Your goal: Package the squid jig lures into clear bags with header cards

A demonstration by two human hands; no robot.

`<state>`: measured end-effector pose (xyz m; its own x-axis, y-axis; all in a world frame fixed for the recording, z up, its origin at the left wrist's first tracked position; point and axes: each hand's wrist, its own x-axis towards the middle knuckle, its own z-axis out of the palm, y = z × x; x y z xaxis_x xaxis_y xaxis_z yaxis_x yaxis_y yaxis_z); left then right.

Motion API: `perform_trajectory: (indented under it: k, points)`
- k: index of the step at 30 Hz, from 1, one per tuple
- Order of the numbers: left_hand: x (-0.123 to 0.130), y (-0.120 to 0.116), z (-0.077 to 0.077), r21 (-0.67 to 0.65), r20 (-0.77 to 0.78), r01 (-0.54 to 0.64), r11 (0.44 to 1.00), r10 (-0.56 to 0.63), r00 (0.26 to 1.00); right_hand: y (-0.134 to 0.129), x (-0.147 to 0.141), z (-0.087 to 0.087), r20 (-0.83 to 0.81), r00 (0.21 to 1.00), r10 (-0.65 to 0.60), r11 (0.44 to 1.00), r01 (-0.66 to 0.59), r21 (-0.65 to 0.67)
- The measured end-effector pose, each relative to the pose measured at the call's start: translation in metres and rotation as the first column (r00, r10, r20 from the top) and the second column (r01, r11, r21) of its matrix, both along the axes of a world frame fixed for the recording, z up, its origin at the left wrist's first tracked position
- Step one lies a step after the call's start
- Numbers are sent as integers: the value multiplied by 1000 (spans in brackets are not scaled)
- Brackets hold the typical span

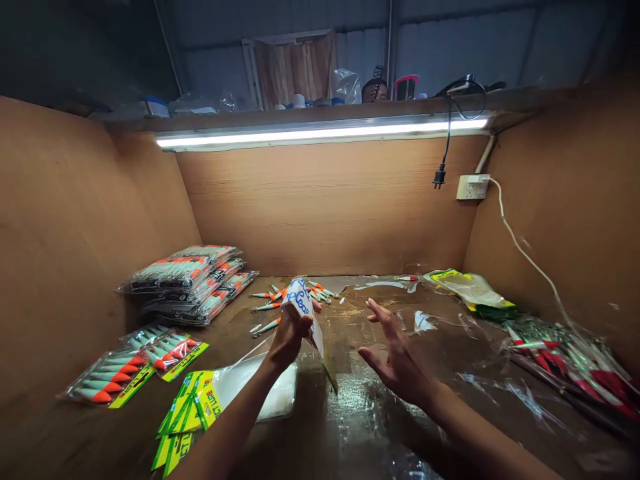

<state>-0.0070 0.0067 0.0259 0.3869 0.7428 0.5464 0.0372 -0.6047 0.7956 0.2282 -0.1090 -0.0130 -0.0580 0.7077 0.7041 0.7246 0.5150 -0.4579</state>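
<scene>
Left fingers (303,325) grip blue-printed piece (299,299); right fingers (384,313) spread, empty. We judge part-done: filled packs (173,275) stacked frame left; loose lures (270,307), centre, unpacked.

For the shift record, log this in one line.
left grip: closed on blue-lettered white item; right grip: open, empty; back left: stacked lure packs; loose lures: beyond left grip

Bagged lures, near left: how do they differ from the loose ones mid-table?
The bagged lures line up in rows; the loose lures lie scattered. The bagged lures have clear plastic and yellow cards; the loose lures are unwrapped. Both show pale bodies and orange ends.
</scene>
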Motion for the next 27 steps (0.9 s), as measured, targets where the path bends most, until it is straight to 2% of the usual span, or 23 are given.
perform_trajectory:
  k: [3,7,11,16,20,23,25,27]
  points:
    - [-5,-3,-4,48,70,-39,998,36,997,0,-1,-1,-25,1000,11,999,-12,-31]
    - [-11,-6,7,74,108,32,997,-40,993,0,-1,0,-56,998,11,999,-14,-44]
    - [-4,-12,6,-72,21,197,978,-196,980,2,1,0,-69,997,-22,998,18,-63]
    - [5,-16,-11,-165,197,341,925,-308,931,5,3,-3,-105,994,-23,993,10,-121]
    - [-3,-23,-12,-209,216,438,874,-395,893,10,-2,0,-179,984,10,978,-47,-202]
    - [-19,-29,0,-42,226,363,931,-345,911,16,-8,4,-214,977,23,976,-68,-209]
    - [-31,-32,13,112,250,207,972,-229,941,20,-11,4,-202,979,13,980,-53,-193]
    - [-42,-34,28,194,266,43,980,-94,959,23,-9,-3,-165,986,-2,982,-30,-188]
